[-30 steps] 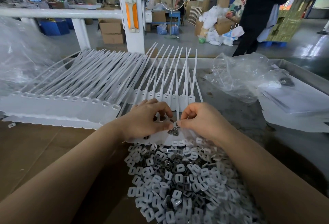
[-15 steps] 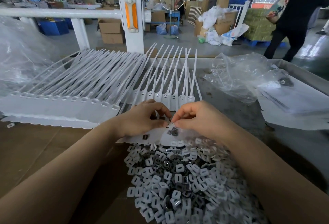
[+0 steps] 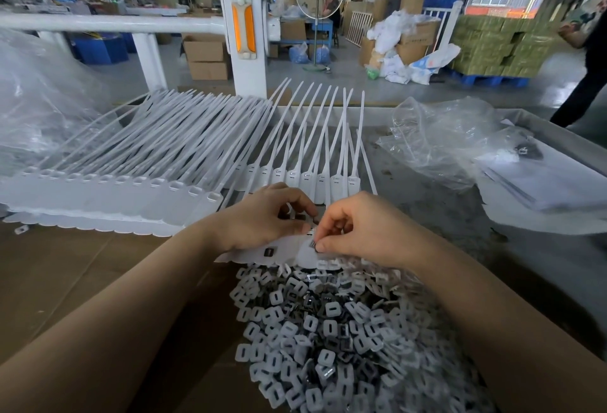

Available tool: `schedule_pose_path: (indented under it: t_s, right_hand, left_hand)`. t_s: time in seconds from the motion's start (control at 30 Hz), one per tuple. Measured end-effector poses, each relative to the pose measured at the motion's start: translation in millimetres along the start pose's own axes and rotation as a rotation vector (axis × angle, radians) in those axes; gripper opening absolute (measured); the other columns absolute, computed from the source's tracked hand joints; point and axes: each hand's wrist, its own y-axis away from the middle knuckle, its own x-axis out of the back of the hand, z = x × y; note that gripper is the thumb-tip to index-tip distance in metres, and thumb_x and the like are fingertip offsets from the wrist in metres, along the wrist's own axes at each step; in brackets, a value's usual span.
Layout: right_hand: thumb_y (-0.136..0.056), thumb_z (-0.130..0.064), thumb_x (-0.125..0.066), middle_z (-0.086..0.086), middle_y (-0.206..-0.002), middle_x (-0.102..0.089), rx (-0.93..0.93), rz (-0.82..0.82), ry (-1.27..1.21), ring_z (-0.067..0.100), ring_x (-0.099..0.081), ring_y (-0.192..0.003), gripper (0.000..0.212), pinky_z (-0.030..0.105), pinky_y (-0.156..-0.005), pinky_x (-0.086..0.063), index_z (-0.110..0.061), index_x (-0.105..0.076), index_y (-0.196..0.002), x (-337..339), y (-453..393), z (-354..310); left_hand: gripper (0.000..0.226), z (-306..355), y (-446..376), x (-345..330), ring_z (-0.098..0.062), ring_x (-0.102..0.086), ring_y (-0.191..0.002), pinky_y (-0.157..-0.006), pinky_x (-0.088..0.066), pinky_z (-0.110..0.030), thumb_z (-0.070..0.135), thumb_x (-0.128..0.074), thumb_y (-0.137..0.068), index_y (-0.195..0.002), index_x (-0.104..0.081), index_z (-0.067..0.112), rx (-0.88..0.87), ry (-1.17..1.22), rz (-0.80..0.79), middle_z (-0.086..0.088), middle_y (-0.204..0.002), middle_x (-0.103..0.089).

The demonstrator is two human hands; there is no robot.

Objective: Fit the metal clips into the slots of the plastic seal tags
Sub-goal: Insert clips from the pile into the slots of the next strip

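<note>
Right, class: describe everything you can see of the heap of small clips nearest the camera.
The heap of clips is a loose mound of small rounded-square pieces, mostly white and plastic-looking, each with a slot, mixed with darker shiny metal ones. It lies jumbled on brown cardboard, between the forearms, below both hands. The white tags overlap its far edge.

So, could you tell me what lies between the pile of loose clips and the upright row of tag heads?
In the head view, both hands: left hand, right hand, working on the flat seal tags.
</note>
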Motion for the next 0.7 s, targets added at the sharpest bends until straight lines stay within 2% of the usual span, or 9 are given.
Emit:
schedule_pose_path:
  t_s: [0.1, 0.2, 0.3, 0.37, 0.47, 0.5, 0.7]
  right_hand:
    - [-0.079, -0.027, -0.081, -0.021, -0.071, -0.070, 0.004, -0.014, 0.003, -0.006, -0.062, -0.059, 0.009, 0.007, -0.050, -0.043, -0.029, -0.072, -0.077, 0.2, -0.2, -1.4]
    - [-0.082, -0.025, -0.076, -0.015, -0.074, -0.071, -0.014, -0.036, -0.041, -0.002, -0.062, -0.057, 0.007, 0.014, -0.054, -0.048, -0.028, -0.071, -0.078, 1.3, 0.3, -1.4]
    - [-0.087, -0.023, -0.072, -0.009, -0.079, -0.073, -0.049, -0.022, -0.103, 0.008, -0.069, -0.068, 0.007, 0.027, -0.063, -0.059, -0.028, -0.070, -0.082, 2.9, 0.5, -2.3]
    - [-0.089, -0.025, -0.070, -0.007, -0.082, -0.072, -0.073, 0.031, -0.117, 0.016, -0.070, -0.078, 0.008, 0.036, -0.071, -0.058, -0.028, -0.069, -0.082, 4.9, -0.8, -1.4]
    - [-0.093, -0.025, -0.067, -0.010, -0.082, -0.069, -0.079, 0.111, -0.156, 0.004, -0.065, -0.073, 0.010, 0.023, -0.068, -0.050, -0.029, -0.067, -0.083, 7.9, -2.8, 1.9]
    - [-0.093, -0.024, -0.066, -0.010, -0.081, -0.069, -0.083, 0.124, -0.179, 0.004, -0.062, -0.072, 0.011, 0.022, -0.070, -0.048, -0.028, -0.068, -0.084, 8.6, -3.0, 2.9]
    - [-0.093, -0.023, -0.067, -0.010, -0.080, -0.070, -0.089, 0.099, -0.216, 0.008, -0.065, -0.078, 0.012, 0.031, -0.079, -0.053, -0.030, -0.069, -0.083, 8.0, -4.0, 5.5]
  left_hand:
    - [0.020, 0.7, -0.4, 0.1, -0.007, -0.053, -0.095, -0.085, -0.043, -0.023, 0.032, -0.068, -0.091, -0.110, -0.065, 0.035, -0.002, -0.001, 0.000, 0.006, -0.110, -0.052]
    - [0.020, 2.0, -0.6, 0.4, -0.009, -0.054, -0.098, -0.089, -0.045, -0.024, 0.032, -0.068, -0.091, -0.110, -0.065, 0.034, 0.006, -0.002, 0.003, 0.005, -0.111, -0.052]
    - [0.018, 3.4, -0.6, 0.9, -0.008, -0.054, -0.094, -0.083, -0.043, -0.020, 0.029, -0.070, -0.089, -0.107, -0.067, 0.032, 0.004, 0.011, 0.014, 0.005, -0.109, -0.053]
    - [0.015, 4.5, -0.8, 0.6, -0.002, -0.054, -0.088, -0.078, -0.040, -0.014, 0.026, -0.072, -0.088, -0.102, -0.069, 0.029, -0.013, 0.027, 0.035, 0.006, -0.104, -0.054]
    - [0.009, 5.9, -1.4, -0.4, 0.002, -0.055, -0.084, -0.079, -0.041, -0.013, 0.022, -0.074, -0.087, -0.094, -0.073, 0.027, -0.040, 0.036, 0.089, 0.008, -0.100, -0.059]
    - [0.008, 7.4, -1.4, -0.3, 0.002, -0.057, -0.084, -0.079, -0.043, -0.014, 0.021, -0.074, -0.087, -0.091, -0.073, 0.027, -0.049, 0.061, 0.101, 0.010, -0.097, -0.062]
    - [0.007, 17.1, -0.9, 1.2, 0.003, -0.064, -0.078, -0.073, -0.045, -0.007, 0.024, -0.078, -0.082, -0.084, -0.074, 0.030, -0.058, 0.224, 0.045, 0.015, -0.083, -0.073]
